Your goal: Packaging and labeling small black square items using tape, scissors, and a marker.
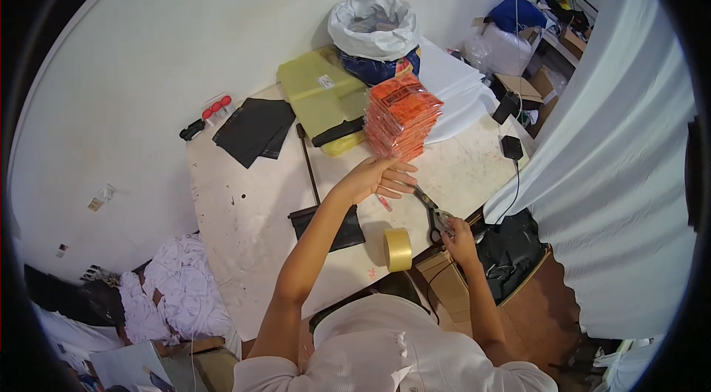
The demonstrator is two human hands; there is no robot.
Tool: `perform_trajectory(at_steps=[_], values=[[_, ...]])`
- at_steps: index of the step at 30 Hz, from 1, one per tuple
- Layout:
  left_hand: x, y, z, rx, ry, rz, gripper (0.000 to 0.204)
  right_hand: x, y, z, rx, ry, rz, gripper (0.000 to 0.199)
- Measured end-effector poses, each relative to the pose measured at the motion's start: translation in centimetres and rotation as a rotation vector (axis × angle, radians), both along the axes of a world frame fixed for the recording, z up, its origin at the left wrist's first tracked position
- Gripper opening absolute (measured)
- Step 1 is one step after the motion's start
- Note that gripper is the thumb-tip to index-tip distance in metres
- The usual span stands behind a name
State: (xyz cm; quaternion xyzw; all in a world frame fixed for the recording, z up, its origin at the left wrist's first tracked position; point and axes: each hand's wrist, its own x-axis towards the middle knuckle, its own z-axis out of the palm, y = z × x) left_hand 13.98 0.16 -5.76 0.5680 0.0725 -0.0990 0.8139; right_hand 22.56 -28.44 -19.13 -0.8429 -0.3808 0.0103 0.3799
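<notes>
My left hand (378, 178) reaches over the table with its fingers stretched out and holds nothing. Its fingertips are just in front of a tall stack of orange plastic-wrapped packets (404, 116). At the table's right front edge, my right hand (461, 242) is closed, its fingers bent round a small greyish, shiny thing I cannot make out. Right beside those fingers lies a pair of scissors (432, 223) with dark handles, the blades pointing toward my left hand. A roll of yellowish tape (398, 250) stands nearer to me, between my two forearms.
Black sheets (255, 129), a yellow plastic package (318, 92) and a white-rimmed sack (374, 32) are at the back. A thin black rod (308, 166) and black pouch (344, 227) lie left. An open carton (511, 258) stands below the right edge, beside a white curtain (615, 170).
</notes>
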Motion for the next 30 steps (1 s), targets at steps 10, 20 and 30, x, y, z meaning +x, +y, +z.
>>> perform_trajectory(at_steps=[10,20,30], values=[[-0.2,-0.3,2.0,0.06,-0.092,-0.026,0.052,2.4,-0.9,-2.5,-0.322,-0.111,0.002,0.048],[0.8,-0.4,2.7,0.087,-0.102,-0.025,0.047,3.0,-8.3,10.1,-0.246,-0.046,0.088,0.05],[2.1,-0.4,2.9,0.075,-0.098,-0.067,0.046,1.1,-8.6,14.3,-0.232,0.054,0.285,0.052]])
